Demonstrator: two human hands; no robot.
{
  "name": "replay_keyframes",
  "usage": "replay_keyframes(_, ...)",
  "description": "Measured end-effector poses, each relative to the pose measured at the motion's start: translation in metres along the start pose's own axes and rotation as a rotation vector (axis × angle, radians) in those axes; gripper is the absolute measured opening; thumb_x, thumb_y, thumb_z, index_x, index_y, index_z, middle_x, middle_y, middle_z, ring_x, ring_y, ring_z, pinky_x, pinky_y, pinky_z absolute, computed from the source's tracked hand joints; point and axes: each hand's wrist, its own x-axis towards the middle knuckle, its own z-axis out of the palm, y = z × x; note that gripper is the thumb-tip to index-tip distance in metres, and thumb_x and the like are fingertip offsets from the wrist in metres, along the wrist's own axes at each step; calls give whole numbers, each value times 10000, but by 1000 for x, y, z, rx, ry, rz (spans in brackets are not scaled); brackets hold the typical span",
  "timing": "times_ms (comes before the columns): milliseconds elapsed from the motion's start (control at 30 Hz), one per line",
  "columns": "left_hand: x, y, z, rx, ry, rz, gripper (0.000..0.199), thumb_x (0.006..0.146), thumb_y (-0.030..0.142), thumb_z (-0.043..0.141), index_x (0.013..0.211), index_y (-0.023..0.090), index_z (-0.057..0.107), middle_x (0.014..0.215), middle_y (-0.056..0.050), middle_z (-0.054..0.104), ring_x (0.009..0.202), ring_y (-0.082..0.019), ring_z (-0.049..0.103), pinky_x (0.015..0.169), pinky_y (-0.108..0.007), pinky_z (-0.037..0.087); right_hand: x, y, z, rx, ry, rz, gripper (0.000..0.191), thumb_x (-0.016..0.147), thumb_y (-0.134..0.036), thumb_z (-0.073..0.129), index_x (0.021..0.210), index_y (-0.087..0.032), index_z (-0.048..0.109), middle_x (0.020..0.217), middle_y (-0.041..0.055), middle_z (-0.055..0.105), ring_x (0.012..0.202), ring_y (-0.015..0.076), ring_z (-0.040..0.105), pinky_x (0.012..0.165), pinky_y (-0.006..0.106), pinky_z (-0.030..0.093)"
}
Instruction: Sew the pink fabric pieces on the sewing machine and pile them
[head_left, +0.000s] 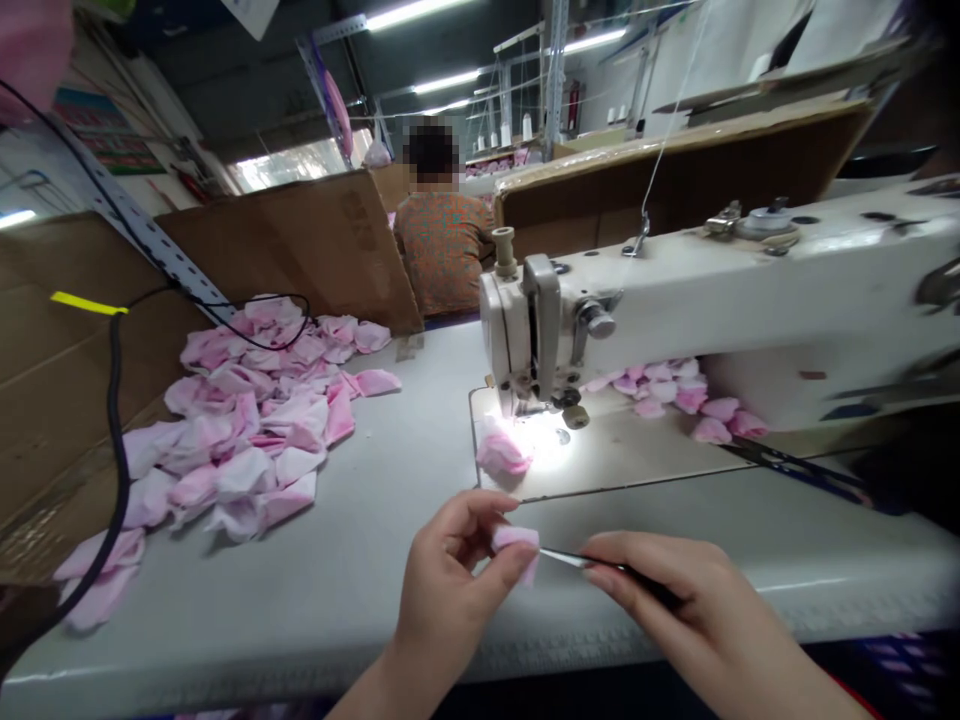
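Note:
Near the table's front edge, my left hand [469,575] pinches a small pink fabric piece [517,540] between thumb and fingers. My right hand [667,590] grips a thin dark tool with a pale metal tip [566,558]; the tip touches the fabric or lies very close to it. Just beyond my left hand, a pink fabric piece [504,450] sits under the lit needle area of the white sewing machine [720,290]. Crumpled pink and white fabric pieces [247,430] are heaped on the left of the white table [390,470].
Small pink fabric bundles [675,388] lie behind the machine's needle area, near dark scissors [802,470]. Cardboard panels [300,250] stand along the back and left. A black cable [116,420] hangs at the left. A person [442,240] sits beyond the table, back turned.

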Motion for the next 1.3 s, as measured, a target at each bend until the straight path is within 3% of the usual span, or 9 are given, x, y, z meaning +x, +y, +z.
replay_keyframes(100, 8, -3, -4, 227, -46, 218, 243, 739, 243, 567, 957, 154, 507, 679, -9, 529, 603, -107, 522, 537, -202, 469, 5, 15, -6, -52, 26, 16, 220, 820, -319, 389, 839, -252, 597, 817, 0, 639, 720, 142, 578, 633, 223, 435)
replay_keyframes(233, 45, -12, -15, 851, -75, 850, 196, 781, 136, 501, 975, 148, 523, 857, -66, 581, 858, -177, 512, 748, -331, 449, 34, 47, -28, -370, 74, 143, 249, 806, -345, 383, 845, -253, 611, 789, 13, 646, 691, 183, 580, 614, 276, 416)
replay_keyframes(300, 66, -17, -18, 1059, -190, 1094, 171, 795, 99, 463, 947, 137, 532, 876, -60, 588, 939, -180, 487, 824, -353, 418, 56, 57, -41, -490, -3, 166, 255, 800, -354, 387, 819, -249, 618, 710, 9, 637, 628, 177, 568, 555, 266, 392)
replay_keyframes(367, 84, -23, -18, 1157, -330, 1179, 169, 808, 83, 423, 929, 123, 535, 843, -54, 588, 968, -173, 476, 881, -371, 382, 78, 59, -51, -551, -71, 159, 252, 792, -343, 393, 765, -244, 623, 663, 1, 619, 608, 164, 554, 519, 248, 359)
replay_keyframes(567, 108, -30, -16, 1231, -526, 807, 180, 780, 137, 387, 865, 150, 545, 816, -59, 561, 741, -168, 506, 643, -318, 445, 127, 49, -64, -469, -303, 106, 203, 737, -285, 438, 634, -209, 596, 580, -9, 576, 534, 125, 509, 463, 222, 296)
replay_keyframes(800, 113, -47, -13, 1176, -343, 808, 223, 796, 117, 342, 751, 169, 554, 663, -10, 538, 610, -139, 456, 573, -267, 371, 129, 71, -63, -301, -319, 252, 210, 747, -349, 435, 723, -233, 608, 607, -32, 600, 546, 125, 534, 463, 214, 331)
replay_keyframes(967, 116, -56, -15, 1158, -160, 767, 306, 810, 121, 312, 591, 162, 522, 578, -18, 488, 561, -138, 434, 517, -242, 337, 123, 63, -50, -287, -360, 66, 187, 757, -291, 446, 753, -235, 625, 629, -22, 605, 547, 120, 532, 486, 212, 358)
replay_keyframes(1100, 120, -56, -16, 1066, -180, 625, 213, 780, 103, 354, 688, 159, 538, 727, -38, 541, 689, -146, 492, 558, -218, 381, 114, 49, -23, -418, -361, -165, 222, 773, -284, 449, 930, -263, 604, 712, 5, 625, 654, 162, 557, 570, 246, 385)
replay_keyframes(1300, 122, -49, -16, 1006, -281, 458, 147, 716, 115, 437, 636, 174, 545, 771, -27, 544, 791, -170, 498, 653, -255, 413, 105, 50, 15, -587, -146, -285, 292, 805, -208, 366, 1009, -274, 564, 829, 38, 632, 690, 176, 567, 608, 277, 380)
